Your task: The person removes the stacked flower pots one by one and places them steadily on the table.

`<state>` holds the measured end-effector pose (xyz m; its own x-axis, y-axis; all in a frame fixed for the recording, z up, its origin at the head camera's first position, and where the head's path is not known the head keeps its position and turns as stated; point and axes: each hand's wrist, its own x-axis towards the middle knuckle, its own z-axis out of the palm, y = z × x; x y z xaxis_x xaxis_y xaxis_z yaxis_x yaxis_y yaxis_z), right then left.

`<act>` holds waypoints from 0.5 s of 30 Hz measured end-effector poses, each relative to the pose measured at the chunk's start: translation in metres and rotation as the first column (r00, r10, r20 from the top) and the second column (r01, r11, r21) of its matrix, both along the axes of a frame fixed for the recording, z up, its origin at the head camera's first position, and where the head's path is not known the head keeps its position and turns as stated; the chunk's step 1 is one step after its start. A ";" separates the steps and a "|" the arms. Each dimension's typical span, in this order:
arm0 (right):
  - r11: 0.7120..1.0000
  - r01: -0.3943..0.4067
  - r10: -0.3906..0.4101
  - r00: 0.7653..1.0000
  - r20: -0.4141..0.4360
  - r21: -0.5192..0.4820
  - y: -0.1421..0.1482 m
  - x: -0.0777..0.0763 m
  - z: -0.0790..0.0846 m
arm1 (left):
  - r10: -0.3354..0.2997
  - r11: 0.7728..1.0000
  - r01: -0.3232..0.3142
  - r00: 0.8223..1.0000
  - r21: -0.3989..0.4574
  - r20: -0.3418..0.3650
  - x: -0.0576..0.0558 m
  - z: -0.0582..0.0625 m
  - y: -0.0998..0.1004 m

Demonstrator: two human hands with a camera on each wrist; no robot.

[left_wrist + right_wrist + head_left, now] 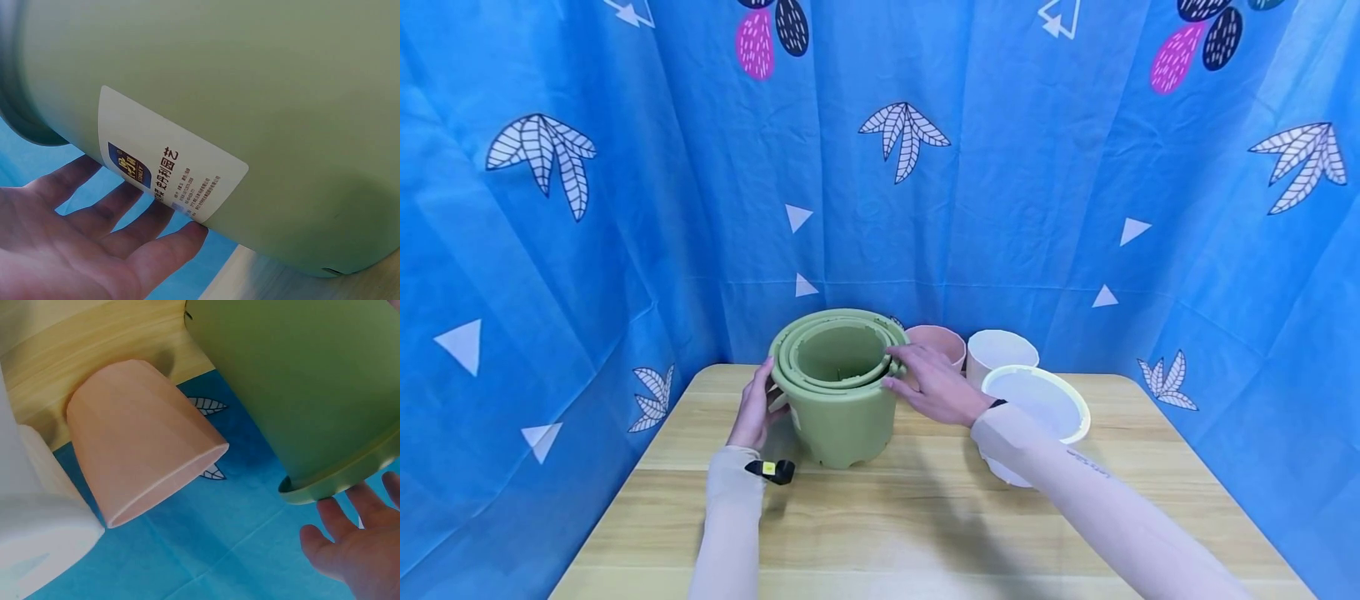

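A large green flowerpot stands upright on the table, with smaller green pots nested inside it. My left hand is at its left side, just under the rim. In the left wrist view, the spread fingers of the left hand touch the wall beside a white printed label. From the right, my right hand reaches over the pots' rims. The right wrist view has the right hand with relaxed fingers, fingertips touching the large green pot's rim.
Right of the green pots stand a pink pot and a white pot at the back. Nearer, partly behind the right forearm, is a white pot with a pale yellow rim. Blue curtain surrounds the wooden table.
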<state>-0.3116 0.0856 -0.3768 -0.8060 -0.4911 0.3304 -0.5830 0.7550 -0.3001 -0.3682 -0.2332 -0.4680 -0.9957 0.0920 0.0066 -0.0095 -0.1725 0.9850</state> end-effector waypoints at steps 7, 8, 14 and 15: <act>0.997 0.034 -0.034 0.999 0.002 0.076 -0.005 0.003 0.001 | -0.007 1.000 0.007 1.000 0.006 -0.002 0.001 0.001 0.000; 0.996 0.037 -0.037 0.999 -0.001 0.087 -0.006 0.003 0.000 | -0.006 1.000 0.006 1.000 0.007 -0.001 0.001 0.001 0.000; 0.992 0.024 -0.027 0.999 0.020 0.121 -0.008 0.002 -0.004 | -0.004 1.000 0.004 1.000 0.001 -0.003 0.001 0.001 0.000; 0.992 0.019 -0.023 0.999 0.028 0.122 -0.008 0.002 -0.005 | -0.003 1.000 0.003 1.000 0.002 -0.004 0.002 0.001 0.000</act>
